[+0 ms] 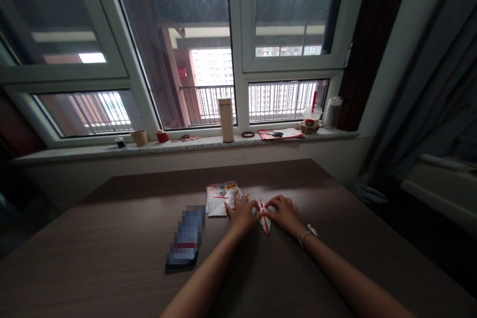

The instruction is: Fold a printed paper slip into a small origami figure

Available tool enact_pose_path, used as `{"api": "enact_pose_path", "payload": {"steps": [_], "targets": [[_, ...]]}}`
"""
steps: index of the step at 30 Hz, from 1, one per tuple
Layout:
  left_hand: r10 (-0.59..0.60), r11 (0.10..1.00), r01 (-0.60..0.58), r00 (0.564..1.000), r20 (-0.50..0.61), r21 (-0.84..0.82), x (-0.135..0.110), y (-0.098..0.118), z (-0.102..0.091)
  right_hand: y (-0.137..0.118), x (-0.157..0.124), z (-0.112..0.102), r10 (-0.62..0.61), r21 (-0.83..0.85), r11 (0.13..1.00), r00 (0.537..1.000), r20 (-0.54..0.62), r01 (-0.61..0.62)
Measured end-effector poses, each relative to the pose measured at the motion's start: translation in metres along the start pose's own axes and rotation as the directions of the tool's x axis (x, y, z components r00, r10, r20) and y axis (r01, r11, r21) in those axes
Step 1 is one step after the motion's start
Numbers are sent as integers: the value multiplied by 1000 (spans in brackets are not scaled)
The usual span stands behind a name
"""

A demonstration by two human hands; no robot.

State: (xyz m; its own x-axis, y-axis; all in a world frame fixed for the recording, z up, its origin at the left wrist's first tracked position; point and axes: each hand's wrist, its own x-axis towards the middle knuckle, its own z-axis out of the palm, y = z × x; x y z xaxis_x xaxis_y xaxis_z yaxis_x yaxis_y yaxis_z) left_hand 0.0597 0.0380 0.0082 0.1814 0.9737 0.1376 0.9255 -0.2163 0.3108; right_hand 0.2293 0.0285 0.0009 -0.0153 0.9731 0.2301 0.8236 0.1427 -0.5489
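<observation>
Between my two hands a small piece of folded paper (265,222), white with red lines and pointed at its ends, lies on the brown table (122,238). My left hand (242,216) pinches its left side between thumb and index finger. On the right side, my right hand (285,213) pinches it the same way; a bracelet (303,236) circles that wrist. Under and beyond my left fingers are printed paper sheets (216,206), partly covered by the hand. A pixelated phone-like object (186,238) rests left of my left forearm.
Behind the table runs a stone windowsill (179,146). Along it stand a beige flask (225,121), a paper cup (139,138), a red spool-like item (162,136), scissors (276,134) on red paper, a drink cup with straw (312,117) and a clear jar (333,113).
</observation>
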Motion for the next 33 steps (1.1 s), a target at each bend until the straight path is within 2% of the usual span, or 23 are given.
{"api": "enact_pose_path", "payload": {"steps": [12, 20, 26, 33], "targets": [[-28, 999, 29, 996, 80, -15, 4, -5, -7, 2, 0, 2, -9, 4, 1000, 1000, -11, 9], [-2, 1000, 2, 1000, 12, -3, -3, -5, -3, 5, 1, 4, -7, 17, 1000, 1000, -18, 8], [-47, 999, 48, 991, 123, -7, -3, -6, -10, 6, 2, 4, -5, -6, 1000, 1000, -3, 5], [-42, 999, 44, 979, 199, -8, 3, -9, -15, 4, 1, 1, -8, 22, 1000, 1000, -2, 8]]}}
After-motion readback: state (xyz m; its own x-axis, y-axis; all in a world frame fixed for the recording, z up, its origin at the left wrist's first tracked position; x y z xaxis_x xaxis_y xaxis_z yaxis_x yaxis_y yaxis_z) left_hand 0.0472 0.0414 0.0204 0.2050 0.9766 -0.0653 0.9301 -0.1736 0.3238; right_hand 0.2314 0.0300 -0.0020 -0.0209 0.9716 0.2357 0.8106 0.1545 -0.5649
